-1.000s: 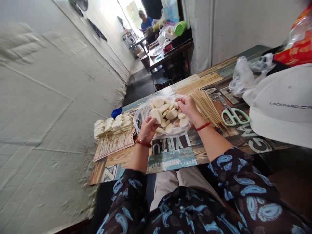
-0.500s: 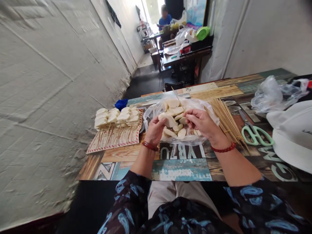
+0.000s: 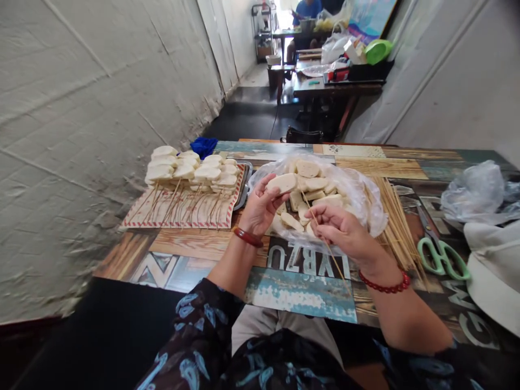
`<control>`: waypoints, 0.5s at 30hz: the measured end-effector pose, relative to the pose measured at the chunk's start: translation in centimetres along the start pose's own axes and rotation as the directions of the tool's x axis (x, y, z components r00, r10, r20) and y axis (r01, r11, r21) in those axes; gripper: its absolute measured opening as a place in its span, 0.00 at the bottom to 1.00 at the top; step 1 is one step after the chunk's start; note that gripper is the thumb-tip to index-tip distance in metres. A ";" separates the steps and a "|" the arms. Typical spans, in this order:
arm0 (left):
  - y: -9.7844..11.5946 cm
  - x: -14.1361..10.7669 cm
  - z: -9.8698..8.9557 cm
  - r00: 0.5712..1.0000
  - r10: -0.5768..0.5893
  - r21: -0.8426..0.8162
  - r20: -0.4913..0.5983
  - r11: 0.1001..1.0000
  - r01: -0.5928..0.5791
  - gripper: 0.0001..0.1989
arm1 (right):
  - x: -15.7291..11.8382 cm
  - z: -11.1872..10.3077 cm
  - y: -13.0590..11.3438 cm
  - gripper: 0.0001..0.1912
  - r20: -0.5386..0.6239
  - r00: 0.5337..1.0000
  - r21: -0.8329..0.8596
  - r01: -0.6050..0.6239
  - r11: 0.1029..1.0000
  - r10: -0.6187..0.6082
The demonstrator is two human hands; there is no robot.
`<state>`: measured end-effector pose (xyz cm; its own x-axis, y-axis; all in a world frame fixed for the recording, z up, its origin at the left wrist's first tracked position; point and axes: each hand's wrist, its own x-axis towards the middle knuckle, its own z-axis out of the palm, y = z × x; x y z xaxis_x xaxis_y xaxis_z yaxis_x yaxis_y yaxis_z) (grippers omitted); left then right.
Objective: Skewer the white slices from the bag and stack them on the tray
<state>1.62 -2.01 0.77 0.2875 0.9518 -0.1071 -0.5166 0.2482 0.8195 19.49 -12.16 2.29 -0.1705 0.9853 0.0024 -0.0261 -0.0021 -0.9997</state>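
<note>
- Over the bag (image 3: 376,210), one skewer (image 3: 334,260) had been drawn nearward, pinched by the right hand (image 3: 343,230), fingertips together.
- One slice (image 3: 283,184) was pinched by the left hand (image 3: 258,208).

The skewer (image 3: 335,260) looks wooden, the bag (image 3: 377,215) glossy plastic.

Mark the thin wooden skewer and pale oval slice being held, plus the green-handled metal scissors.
Thin wooden skewer being held (image 3: 335,261): head view, lower shaft.
Pale oval slice being held (image 3: 283,184): head view, middle of its broad face.
Green-handled metal scissors (image 3: 439,257): head view, handles near the pivot.
</note>
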 end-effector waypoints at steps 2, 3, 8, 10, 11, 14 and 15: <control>0.1 0.0 -0.1 1.000 -0.011 -0.031 0.004 0.999 0.011 0.21 | 0.1 0.3 0.4 0.08 0.036 0.999 -0.032 -0.030 0.999 0.031; 0.2 0.0 -0.1 1.000 -0.021 -0.049 0.011 0.999 0.021 0.19 | 0.1 0.4 0.6 0.07 0.044 0.998 -0.050 -0.044 0.998 0.046; 0.3 -0.2 0.1 0.998 -0.058 -0.107 -0.027 0.993 0.055 0.13 | 0.0 0.9 1.1 0.09 0.025 0.999 -0.143 -0.036 0.989 0.039; 0.3 -0.3 0.3 0.997 -0.068 -0.123 -0.028 0.990 0.064 0.13 | -0.1 1.1 1.1 0.11 -0.001 1.000 -0.181 -0.026 0.983 0.026; 0.2 -0.4 0.4 0.997 -0.076 -0.127 -0.024 0.989 0.073 0.13 | -0.1 1.1 1.2 0.11 -0.010 1.000 -0.204 -0.022 0.979 0.021; 0.0 -0.3 0.5 0.994 -0.106 -0.134 -0.028 0.986 0.102 0.13 | -0.1 1.2 1.5 0.11 -0.009 1.000 -0.293 0.006 0.956 -0.009; -0.1 -0.2 0.5 0.994 -0.108 -0.140 -0.033 0.985 0.103 0.12 | 0.0 1.2 1.7 0.13 -0.004 1.000 -0.324 0.021 0.946 -0.024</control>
<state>1.98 -2.34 0.99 0.3152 0.9247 -0.2137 -0.5920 0.3676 0.7172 18.31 -12.40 0.65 -0.1657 0.9858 0.0260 0.2906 0.0740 -0.9540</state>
